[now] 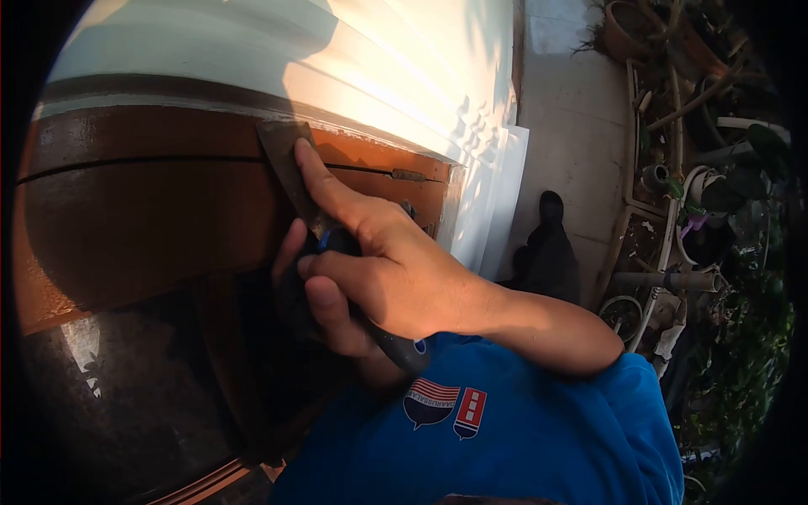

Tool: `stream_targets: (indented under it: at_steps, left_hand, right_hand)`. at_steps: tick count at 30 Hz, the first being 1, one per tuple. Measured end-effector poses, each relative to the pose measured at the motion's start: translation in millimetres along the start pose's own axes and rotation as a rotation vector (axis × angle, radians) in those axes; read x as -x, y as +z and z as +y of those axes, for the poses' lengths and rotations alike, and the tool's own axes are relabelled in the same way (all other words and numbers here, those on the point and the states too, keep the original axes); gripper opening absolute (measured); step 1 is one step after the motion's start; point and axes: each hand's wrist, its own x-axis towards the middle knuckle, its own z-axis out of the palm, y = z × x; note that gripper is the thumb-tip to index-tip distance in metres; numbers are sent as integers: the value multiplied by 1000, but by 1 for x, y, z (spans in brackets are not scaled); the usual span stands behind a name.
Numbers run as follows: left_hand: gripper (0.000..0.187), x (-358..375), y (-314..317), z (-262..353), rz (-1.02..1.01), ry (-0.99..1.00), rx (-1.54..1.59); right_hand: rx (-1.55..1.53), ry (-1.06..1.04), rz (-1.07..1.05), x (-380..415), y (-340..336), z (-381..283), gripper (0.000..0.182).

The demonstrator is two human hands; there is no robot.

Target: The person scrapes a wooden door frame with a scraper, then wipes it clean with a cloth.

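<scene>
A scraper [290, 172] with a wide, flat metal blade and a dark handle with blue marks lies over the brown wooden frame [126, 210]. Its blade edge meets the border between the brown wood and the white moulding [362, 67]. My right hand [396, 261] is closed on the scraper, its index finger stretched along the blade and its thumb near the handle. Beneath it, my left hand [337, 324] is wrapped round the dark handle, partly hidden by my right hand and in shadow.
Dark glass panes [126, 396] sit inside the brown frame, with a small metal hinge [408, 176] near its right end. Potted plants [711, 202] and a rack stand at the right, beside a tiled floor [568, 109]. A dark shoe [550, 210] shows on the floor.
</scene>
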Motion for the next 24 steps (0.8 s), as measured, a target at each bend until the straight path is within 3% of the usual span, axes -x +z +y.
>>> stream_targets:
  at_steps: [14, 24]
  left_hand:
    - [24, 13, -9, 2, -89, -121, 324]
    - [23, 13, -16, 5, -173, -198, 482]
  right_hand:
    - [-90, 128, 25, 6, -9, 1, 78]
    - [-3, 66, 50, 10, -15, 14, 77]
